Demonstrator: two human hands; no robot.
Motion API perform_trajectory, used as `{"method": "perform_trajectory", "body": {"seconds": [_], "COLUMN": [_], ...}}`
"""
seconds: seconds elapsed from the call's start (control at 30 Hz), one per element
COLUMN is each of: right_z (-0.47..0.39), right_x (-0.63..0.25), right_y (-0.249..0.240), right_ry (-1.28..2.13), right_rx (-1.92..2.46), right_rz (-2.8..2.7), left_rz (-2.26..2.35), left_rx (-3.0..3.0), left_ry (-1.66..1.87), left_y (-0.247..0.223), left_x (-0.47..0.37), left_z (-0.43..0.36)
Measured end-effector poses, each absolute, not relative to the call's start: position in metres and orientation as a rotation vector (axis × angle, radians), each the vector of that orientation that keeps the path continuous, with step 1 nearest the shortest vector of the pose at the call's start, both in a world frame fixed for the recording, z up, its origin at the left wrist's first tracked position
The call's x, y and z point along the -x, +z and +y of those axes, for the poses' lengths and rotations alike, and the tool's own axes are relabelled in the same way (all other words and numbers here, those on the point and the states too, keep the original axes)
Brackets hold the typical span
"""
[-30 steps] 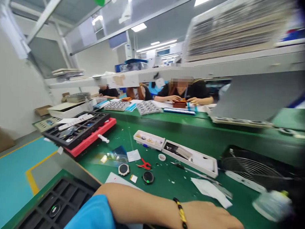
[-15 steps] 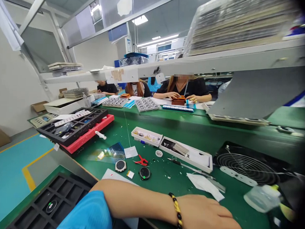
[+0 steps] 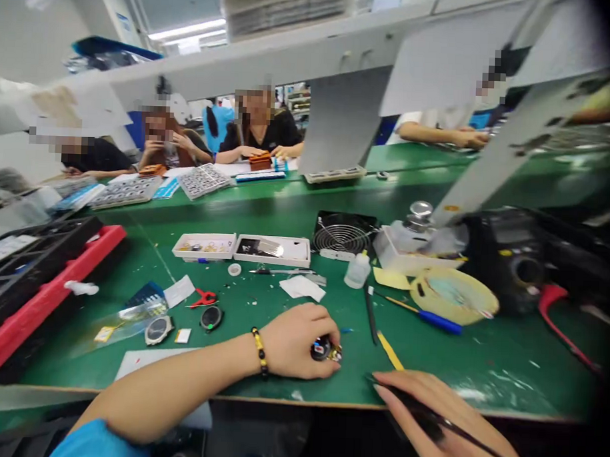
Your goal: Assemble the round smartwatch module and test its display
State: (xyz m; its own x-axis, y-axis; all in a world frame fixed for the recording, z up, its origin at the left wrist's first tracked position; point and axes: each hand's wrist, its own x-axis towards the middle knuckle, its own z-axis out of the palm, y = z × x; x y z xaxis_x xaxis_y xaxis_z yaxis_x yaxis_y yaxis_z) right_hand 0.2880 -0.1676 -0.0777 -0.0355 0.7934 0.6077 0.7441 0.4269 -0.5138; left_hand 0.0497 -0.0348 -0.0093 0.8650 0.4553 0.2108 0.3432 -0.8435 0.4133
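My left hand [image 3: 301, 342], with a beaded bracelet at the wrist, rests on the green bench and curls its fingers round a small round watch part [image 3: 321, 349]. Coloured bits and a gold-toned piece show at that part's right edge. At the lower right, my right hand [image 3: 443, 420] pinches black tweezers [image 3: 413, 409], their tip pointing left toward the watch part but apart from it. Left of my hands lie a dark round watch case [image 3: 211, 318], a silver-rimmed watch case [image 3: 158, 330], a small white and yellow battery-like piece [image 3: 182, 335] and red-handled pliers [image 3: 204, 297].
Two white parts trays [image 3: 273, 250] stand mid-bench, with a fan [image 3: 345, 234] and a squeeze bottle [image 3: 357, 270] to their right. A yellow bowl [image 3: 453, 297] and a blue-handled tool [image 3: 439, 321] lie further right. A red-edged black tray [image 3: 52, 300] flanks the left. Co-workers sit opposite.
The view has swung right and down. My right hand with the tweezers has come into view, and the watch part in my left hand now shows.
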Motion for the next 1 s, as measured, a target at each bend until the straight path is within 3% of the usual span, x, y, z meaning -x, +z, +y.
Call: {"method": "perform_trajectory", "body": {"seconds": [0.23, 1.0], "right_z": [-0.168, -0.164], "right_x": [-0.263, -0.249], "right_y": [-0.061, -0.099], "right_ry": [0.155, 0.070], "right_rx": [1.242, 1.146], "right_rz": [-1.738, -1.796], "left_rz": [0.641, 0.579], "left_rx": [-2.576, -2.541], "left_ry": [0.387, 0.351], "left_y": [-0.002, 0.005], "left_x": [-0.051, -0.051], "left_z": [-0.037, -0.035]}}
